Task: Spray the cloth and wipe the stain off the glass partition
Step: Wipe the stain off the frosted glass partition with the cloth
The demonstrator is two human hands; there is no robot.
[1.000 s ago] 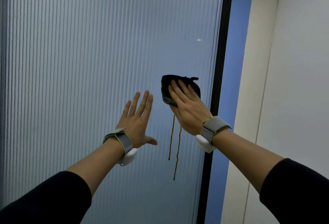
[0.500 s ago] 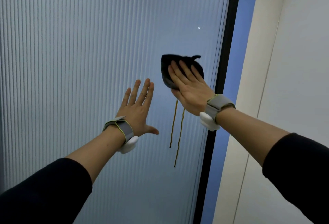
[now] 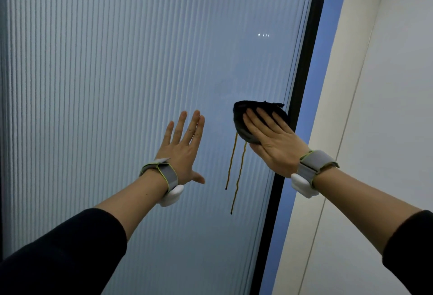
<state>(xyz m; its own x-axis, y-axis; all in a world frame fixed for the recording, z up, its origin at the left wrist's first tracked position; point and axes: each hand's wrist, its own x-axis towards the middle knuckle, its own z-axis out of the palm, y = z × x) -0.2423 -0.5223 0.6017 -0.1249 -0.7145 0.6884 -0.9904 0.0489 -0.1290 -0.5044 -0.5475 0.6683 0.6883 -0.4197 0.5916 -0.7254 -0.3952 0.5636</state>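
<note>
The left hand (image 3: 185, 152) is lying flat and open toward the glass (image 3: 117, 84), fingers spread a little and pointing up, thumb sticking out to the right, holding nothing. A grey strap with a yellow-green edge is circling that wrist (image 3: 161, 174), with a smooth white pod hanging under it, and a dark sleeve (image 3: 65, 252) is covering the forearm below.

The glass is ribbed, with fine vertical flutes running top to bottom, frosted and giving off a pale blue-grey light. Just right of the left hand, the stain (image 3: 235, 173) is showing as two thin yellow-brown drips trailing downward, each ending in a small dark bead.

The drips are starting right under the cloth (image 3: 243, 121), a dark, soft, bunched wad sitting against the glass. The right hand (image 3: 271, 140) is pressing it there with an open palm and fingers laid flat across it, not clenched around it; the cloth is peeking out above and left of the fingertips. That wrist is wearing the same kind of grey strap and white pod.

A black frame (image 3: 302, 84) is running slantwise just beside the cloth's right edge, with a blue strip behind it, and a plain pale wall (image 3: 386, 107) is filling the right side.
</note>
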